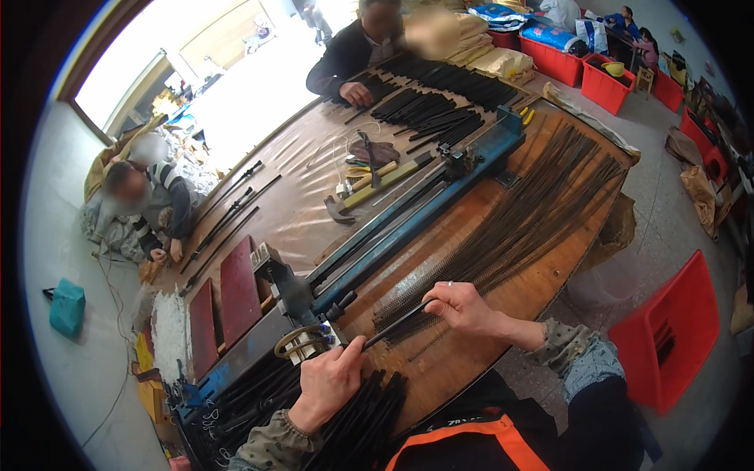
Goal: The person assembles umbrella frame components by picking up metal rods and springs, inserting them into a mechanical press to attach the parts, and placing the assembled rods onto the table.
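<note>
Both hands grip one slim black rod [399, 322], tilted up to the right over the near table edge. My left hand [330, 383] is closed around its lower end. Thumb and fingers of my right hand [465, 311] pinch the upper end. Beneath and beyond the right hand lies a spread of long, thin brown coil springs [510, 224]. A blue metal bench device [416, 231] with a long rail runs diagonally past the hands; its clamp end, with a black handle [340, 304], is nearest my left hand. Black tubes [381, 404] are piled beside my left wrist.
A claw hammer [339, 210], a glove [377, 155] and more black tubes [432, 118] lie across the wooden table [440, 377]. One person [353, 59] works at the far side, another [169, 200] at the left. A red bin [667, 337] stands on my right.
</note>
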The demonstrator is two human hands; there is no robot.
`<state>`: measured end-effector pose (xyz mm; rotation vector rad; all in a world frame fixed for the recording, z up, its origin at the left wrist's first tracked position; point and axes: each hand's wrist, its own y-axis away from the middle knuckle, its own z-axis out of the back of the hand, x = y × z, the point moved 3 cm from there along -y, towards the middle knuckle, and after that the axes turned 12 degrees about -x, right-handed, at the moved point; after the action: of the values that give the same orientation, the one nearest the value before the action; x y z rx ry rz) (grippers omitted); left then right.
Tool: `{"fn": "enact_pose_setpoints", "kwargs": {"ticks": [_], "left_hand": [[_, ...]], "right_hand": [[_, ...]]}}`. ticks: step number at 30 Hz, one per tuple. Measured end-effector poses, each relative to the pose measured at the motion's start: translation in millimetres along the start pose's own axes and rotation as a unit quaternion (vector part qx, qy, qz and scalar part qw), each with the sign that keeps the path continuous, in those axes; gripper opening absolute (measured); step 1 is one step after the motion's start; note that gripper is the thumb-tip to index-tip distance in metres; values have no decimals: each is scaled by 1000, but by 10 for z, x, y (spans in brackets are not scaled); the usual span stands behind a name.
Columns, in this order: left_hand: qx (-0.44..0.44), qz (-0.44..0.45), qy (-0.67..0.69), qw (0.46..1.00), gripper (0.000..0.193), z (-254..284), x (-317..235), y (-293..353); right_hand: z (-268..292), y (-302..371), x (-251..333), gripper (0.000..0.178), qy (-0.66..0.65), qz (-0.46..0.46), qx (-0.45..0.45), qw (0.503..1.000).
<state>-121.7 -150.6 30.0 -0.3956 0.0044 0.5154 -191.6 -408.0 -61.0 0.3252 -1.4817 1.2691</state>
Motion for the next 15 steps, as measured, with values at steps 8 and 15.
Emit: {"fn": "enact_pose_setpoints", "kwargs": {"ticks": [8,15], "left_hand": [[141,64,86,984,18,177,114,-2],[117,9,127,985,18,10,199,-127]], "right_hand": [[-120,-62,185,50,126,316,213,916],[-287,-85,157,62,84,242,215,942]]}}
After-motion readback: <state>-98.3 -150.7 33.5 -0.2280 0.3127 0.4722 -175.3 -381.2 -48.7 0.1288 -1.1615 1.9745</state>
